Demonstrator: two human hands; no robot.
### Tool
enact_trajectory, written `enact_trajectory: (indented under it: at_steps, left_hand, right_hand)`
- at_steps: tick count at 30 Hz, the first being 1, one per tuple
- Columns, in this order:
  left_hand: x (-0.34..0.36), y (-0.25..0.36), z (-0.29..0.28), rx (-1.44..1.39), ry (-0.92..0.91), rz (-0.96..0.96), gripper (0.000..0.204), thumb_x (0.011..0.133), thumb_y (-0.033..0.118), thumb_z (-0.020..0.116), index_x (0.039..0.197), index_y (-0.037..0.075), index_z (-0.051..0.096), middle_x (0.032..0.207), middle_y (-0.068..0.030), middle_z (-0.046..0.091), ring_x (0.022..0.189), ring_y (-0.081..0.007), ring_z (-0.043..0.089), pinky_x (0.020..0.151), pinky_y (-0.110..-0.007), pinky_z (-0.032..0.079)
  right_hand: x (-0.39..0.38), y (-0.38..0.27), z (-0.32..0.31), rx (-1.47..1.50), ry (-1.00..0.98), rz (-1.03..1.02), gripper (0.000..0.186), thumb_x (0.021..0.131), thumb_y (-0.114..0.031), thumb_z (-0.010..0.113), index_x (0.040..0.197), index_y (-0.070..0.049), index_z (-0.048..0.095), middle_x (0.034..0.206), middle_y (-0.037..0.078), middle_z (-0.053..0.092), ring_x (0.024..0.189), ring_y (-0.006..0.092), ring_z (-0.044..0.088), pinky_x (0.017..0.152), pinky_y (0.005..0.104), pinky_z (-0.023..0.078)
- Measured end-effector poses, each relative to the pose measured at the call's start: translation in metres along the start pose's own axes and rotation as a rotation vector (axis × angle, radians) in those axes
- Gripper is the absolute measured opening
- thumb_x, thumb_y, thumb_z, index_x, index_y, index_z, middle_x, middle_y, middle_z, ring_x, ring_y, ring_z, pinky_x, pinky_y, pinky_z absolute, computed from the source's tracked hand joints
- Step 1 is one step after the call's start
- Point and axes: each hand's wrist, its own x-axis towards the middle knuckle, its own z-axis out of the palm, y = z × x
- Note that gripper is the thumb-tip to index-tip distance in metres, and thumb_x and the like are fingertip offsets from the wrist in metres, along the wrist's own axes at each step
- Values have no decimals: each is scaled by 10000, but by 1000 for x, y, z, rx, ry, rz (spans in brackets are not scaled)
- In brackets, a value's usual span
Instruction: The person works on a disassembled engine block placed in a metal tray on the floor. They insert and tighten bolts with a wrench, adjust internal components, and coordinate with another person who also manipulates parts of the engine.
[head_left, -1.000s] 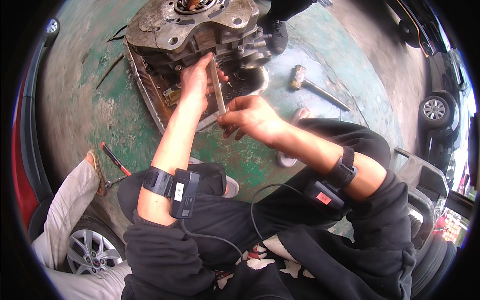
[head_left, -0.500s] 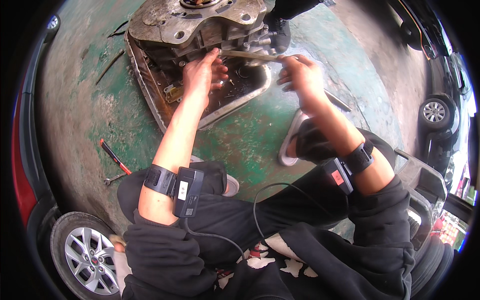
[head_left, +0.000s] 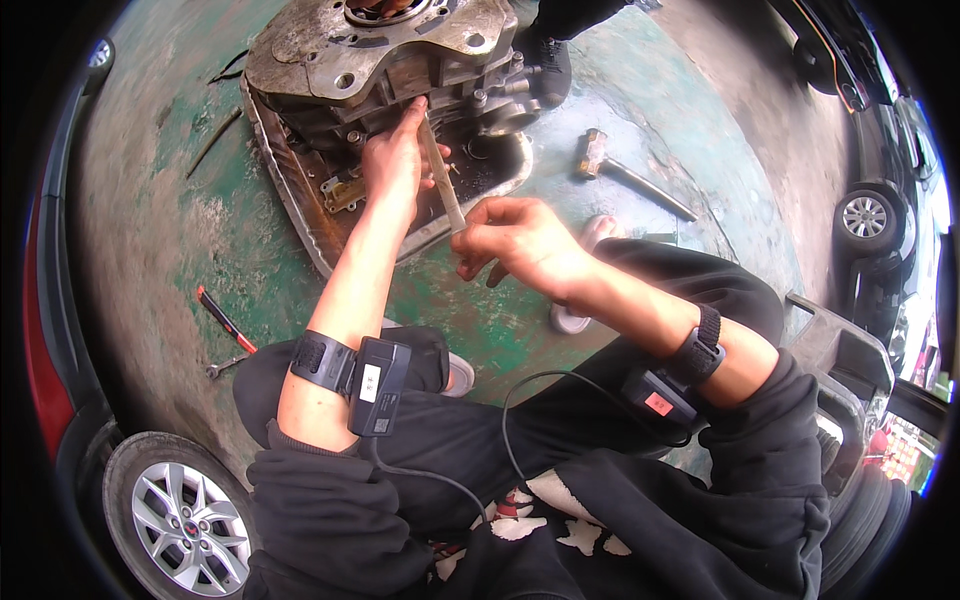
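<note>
A grey metal gearbox housing stands in a rusty shallow metal tray. At its near side, my left hand is closed around the upper end of a long, flat-handled wrench, thumb pointing up along it. The wrench's head is hidden behind that hand and against the casing. The handle slants down toward me, and my right hand pinches its free end with curled fingers, just outside the tray's near rim. Several bolts and a brassy metal part are visible around the lower casing.
A hammer lies on the green floor at right. A red-and-black handled tool and a spanner lie at left. Another person's hand is at the housing's top opening, a dark shoe beside it. A car wheel is lower left.
The wrench handle has swung from pointing right to pointing toward me, my right hand moving left and nearer with its end. My left hand stays at the casing. The hammer is now uncovered.
</note>
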Motion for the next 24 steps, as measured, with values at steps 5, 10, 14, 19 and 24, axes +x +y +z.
enact_trajectory:
  at_steps: [5, 10, 14, 19, 24]
  left_hand:
    - [0, -3, 1, -248, -117, -29, 426, 845, 507, 613, 880, 84, 574, 756, -66, 664, 651, -172, 660, 559, -279, 447]
    - [3, -4, -3, -185, -93, -65, 400, 844, 489, 627, 888, 97, 558, 771, -52, 671, 671, -165, 663, 565, -263, 445]
    - [3, -1, 1, -66, -59, -18, 438, 828, 506, 641, 891, 80, 564, 750, -55, 671, 618, -146, 649, 497, -241, 419]
    - [2, 1, 4, 35, -10, 28, 457, 807, 509, 665, 852, 63, 576, 717, -56, 667, 561, -127, 626, 454, -223, 409]
    - [3, -1, 6, 45, 38, 67, 444, 804, 488, 676, 842, 52, 599, 690, -58, 662, 533, -121, 616, 442, -222, 417]
  right_hand:
    - [-12, -16, -7, -60, 207, -157, 170, 793, -161, 587, 810, 6, 613, 702, 68, 654, 655, 116, 621, 588, 248, 473]
    - [-3, -35, -42, -25, 469, -279, 247, 854, -217, 516, 909, 8, 602, 740, 101, 637, 661, 173, 645, 558, 262, 499]
    - [13, -35, -66, -15, 553, -90, 300, 847, -269, 534, 1005, -30, 623, 855, 127, 646, 747, 211, 659, 642, 309, 514]
    - [24, -10, -69, 165, 467, 149, 261, 810, -270, 599, 956, -54, 615, 753, 76, 660, 651, 186, 658, 578, 320, 499]
    - [18, 6, -41, 33, 21, 169, 225, 840, -248, 629, 899, -30, 626, 744, 94, 675, 657, 180, 666, 567, 309, 511]
